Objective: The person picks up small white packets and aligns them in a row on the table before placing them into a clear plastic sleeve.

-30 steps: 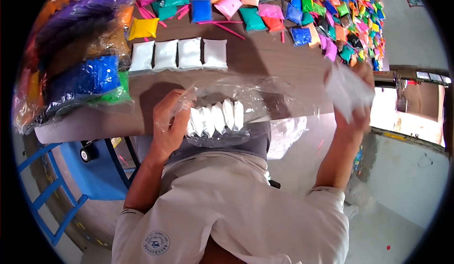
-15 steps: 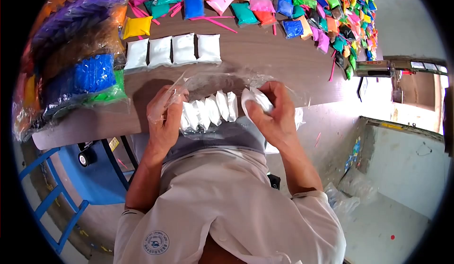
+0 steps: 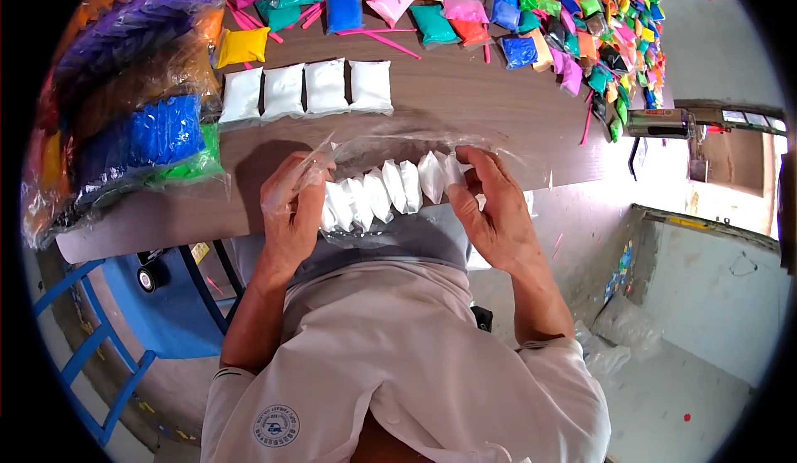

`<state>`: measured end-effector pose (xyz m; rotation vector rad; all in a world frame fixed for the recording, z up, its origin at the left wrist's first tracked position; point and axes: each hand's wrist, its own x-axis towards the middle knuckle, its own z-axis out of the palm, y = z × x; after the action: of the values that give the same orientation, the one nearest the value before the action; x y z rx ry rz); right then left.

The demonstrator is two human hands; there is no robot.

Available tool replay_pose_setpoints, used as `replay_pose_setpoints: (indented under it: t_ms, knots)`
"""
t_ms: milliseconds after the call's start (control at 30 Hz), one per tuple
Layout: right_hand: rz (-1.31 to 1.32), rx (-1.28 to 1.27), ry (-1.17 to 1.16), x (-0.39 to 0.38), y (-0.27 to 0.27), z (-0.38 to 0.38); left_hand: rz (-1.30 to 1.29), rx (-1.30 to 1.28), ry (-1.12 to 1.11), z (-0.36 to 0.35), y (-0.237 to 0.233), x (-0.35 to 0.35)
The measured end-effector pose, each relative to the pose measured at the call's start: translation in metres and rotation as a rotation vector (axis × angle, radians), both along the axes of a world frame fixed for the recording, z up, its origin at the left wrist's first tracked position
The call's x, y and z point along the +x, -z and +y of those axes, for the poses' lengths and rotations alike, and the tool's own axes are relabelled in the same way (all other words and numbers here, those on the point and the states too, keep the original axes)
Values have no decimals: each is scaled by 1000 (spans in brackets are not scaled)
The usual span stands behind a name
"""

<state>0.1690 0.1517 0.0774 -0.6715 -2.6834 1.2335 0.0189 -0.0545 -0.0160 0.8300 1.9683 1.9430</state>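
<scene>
A clear plastic bag (image 3: pixel 365 236) lies across the near table edge, with a row of white packets (image 3: pixel 374 195) standing on edge inside it. My left hand (image 3: pixel 292 202) is closed on the bag's left end, its film bunched over the fingers. At the right end of the row, my right hand (image 3: pixel 496 214) has thumb and fingers apart around the side of the last white packet (image 3: pixel 453 173). A small gap separates the two rightmost packets from the others. Several more white packets (image 3: pixel 284 91) lie flat in a line beyond the bag.
Bagged stacks of coloured packets, including blue ones (image 3: pixel 166 135), stand at the left. Loose coloured packets (image 3: pixel 519 51) and pink sticks (image 3: pixel 390 44) cover the table's far side. A blue metal frame (image 3: pixel 104 334) stands at the lower left.
My right hand has loosened from the white packets it was gripping and shifted slightly right. Those packets now stand upright at the row's right end. My left hand still holds the bag.
</scene>
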Motion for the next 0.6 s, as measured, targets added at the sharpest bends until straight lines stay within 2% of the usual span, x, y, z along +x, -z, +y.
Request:
replay_pose_setpoints:
  t_ms: [167, 267, 367, 467, 567, 600]
  knots:
    - [-68, -5, -32, -3, 1, 4, 39, -9, 0, 1, -1, -1]
    - [-6, 62, -6, -5, 6, 2, 4, -34, 6, 0, -5, 0]
    - [106, 236, -76, -7, 29, 2, 65, -5, 13, 2, -3, -3]
    - [61, 216, -60, -6, 23, 1, 45, 16, 3, 2, 0, -2]
    - [112, 308, -83, -4, 1, 0, -3, -25, 16, -1, 0, -1]
    - [108, 224, -70, -4, -14, 0, 10, -22, 21, -2, 0, -2]
